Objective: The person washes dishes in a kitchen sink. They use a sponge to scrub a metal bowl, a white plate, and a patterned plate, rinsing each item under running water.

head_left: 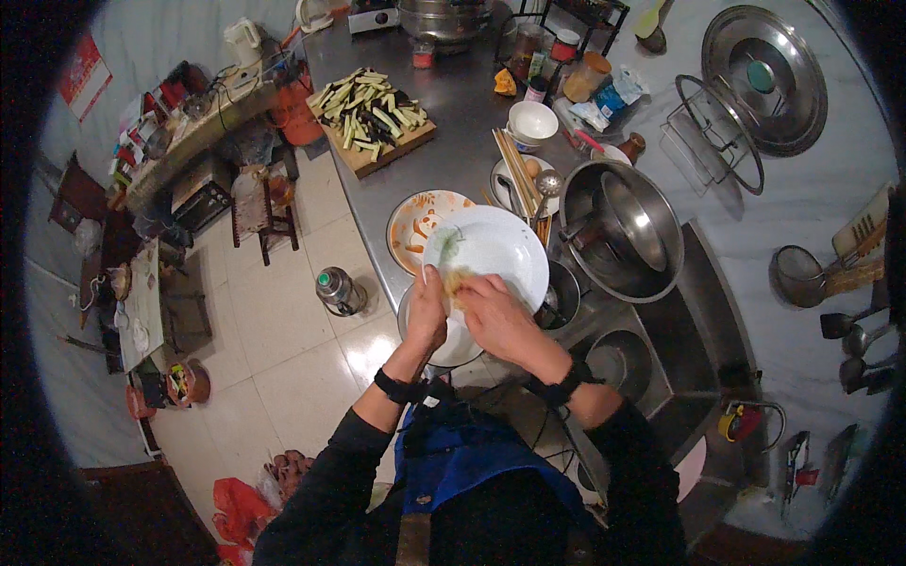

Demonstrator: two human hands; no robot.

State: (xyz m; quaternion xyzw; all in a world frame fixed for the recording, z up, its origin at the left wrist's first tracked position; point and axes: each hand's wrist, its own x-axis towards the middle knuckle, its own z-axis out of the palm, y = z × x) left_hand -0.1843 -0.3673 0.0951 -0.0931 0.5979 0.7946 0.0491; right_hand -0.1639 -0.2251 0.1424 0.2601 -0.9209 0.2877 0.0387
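My left hand (427,311) grips the near left rim of a white plate (506,244) decorated with a green motif. With bent fingers, my right hand (499,322) presses a yellowish fibrous scrubbing pad (459,281) on the plate's face; the hand partly hides the pad. Below my hands, another white dish (460,345) shows in part. An orange-rimmed plate with a panda picture (408,221) lies on the steel counter (453,134), partly covered from view by the white plate.
A cutting board (396,151) bears cut eggplant strips (368,113). To the right are a large steel basin (669,279), a pot (564,293) and the sink (655,368). Chopsticks (515,170) and a skimmer (548,185) lie across a dish. A thermos (341,290) stands on the floor.
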